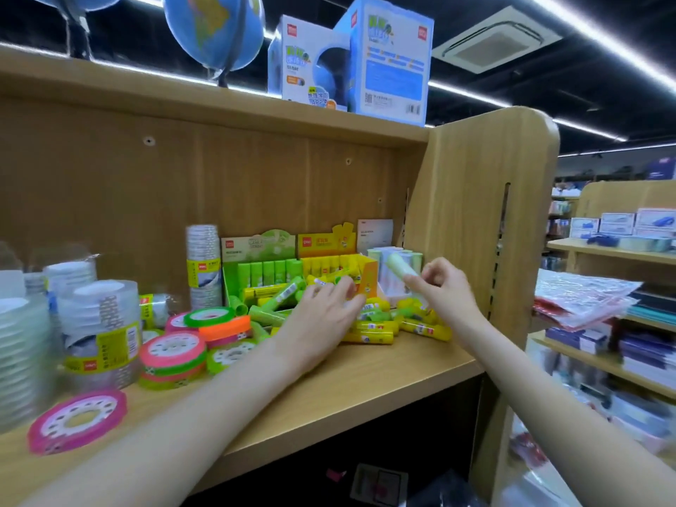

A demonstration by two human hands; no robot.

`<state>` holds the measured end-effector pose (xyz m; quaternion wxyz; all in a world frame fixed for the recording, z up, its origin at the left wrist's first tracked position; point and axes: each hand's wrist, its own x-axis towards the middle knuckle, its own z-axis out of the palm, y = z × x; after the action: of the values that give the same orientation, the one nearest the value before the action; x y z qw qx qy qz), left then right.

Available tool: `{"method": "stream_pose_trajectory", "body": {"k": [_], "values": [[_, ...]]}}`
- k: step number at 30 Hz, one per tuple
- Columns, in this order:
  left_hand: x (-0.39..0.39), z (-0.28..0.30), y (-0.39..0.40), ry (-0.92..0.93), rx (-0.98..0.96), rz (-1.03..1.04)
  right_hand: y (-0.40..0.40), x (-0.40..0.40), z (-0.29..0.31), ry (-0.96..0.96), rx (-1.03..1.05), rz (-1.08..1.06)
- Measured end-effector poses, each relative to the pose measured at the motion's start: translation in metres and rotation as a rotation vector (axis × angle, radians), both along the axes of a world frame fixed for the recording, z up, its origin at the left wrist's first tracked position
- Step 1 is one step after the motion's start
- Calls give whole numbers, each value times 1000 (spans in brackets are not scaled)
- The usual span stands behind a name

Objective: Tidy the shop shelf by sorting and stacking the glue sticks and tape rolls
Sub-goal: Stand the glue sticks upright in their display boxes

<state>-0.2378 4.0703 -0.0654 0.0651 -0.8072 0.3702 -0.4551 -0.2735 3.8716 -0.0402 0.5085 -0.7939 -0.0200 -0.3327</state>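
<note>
Right hand (pixel 440 287) pinches a pale glue stick (pixel 400 267); left hand (pixel 322 316) rests flat on the loose pile (pixel 380 325) — a nudge could roll sticks off the shelf (pixel 365 375).

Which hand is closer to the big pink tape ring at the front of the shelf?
Left. The left hand is over the glue sticks, up and right of the pink tape ring. The right hand, holding a pale green stick, is farther right.
</note>
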Motion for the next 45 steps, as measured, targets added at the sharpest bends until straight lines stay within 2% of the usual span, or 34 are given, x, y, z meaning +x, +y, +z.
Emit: {"method": "stream_pose_trajectory", "body": {"k": [2,6,7,9,13,22,25,30,42,43,45], "values": [[7,-6,-10,63,4,13,-14,1,-3,27,-5,-2],[11,-4,-22,340,11,68,-30,8,2,36,-16,49],[13,-5,-25,362,31,85,-34,12,4,35,-10,78],[18,-6,-31,344,57,100,-38,22,8,4,-42,132],[34,-4,-37,278,-14,37,-41,52,15,-100,-366,20],[42,-6,-36,245,-66,-14,-22,107,26,-247,-832,-74],[40,-5,-35,254,-61,-8,-26,116,27,-186,-851,-117],[39,-5,-35,254,-50,7,-38,122,32,-106,-743,-168],[36,-7,-34,254,-75,24,-19,117,36,84,-1018,-215],[36,-7,-34,266,-72,35,-22,110,33,55,-978,-221],[35,-4,-34,315,-95,45,-24,89,25,-72,-768,-149]]}}
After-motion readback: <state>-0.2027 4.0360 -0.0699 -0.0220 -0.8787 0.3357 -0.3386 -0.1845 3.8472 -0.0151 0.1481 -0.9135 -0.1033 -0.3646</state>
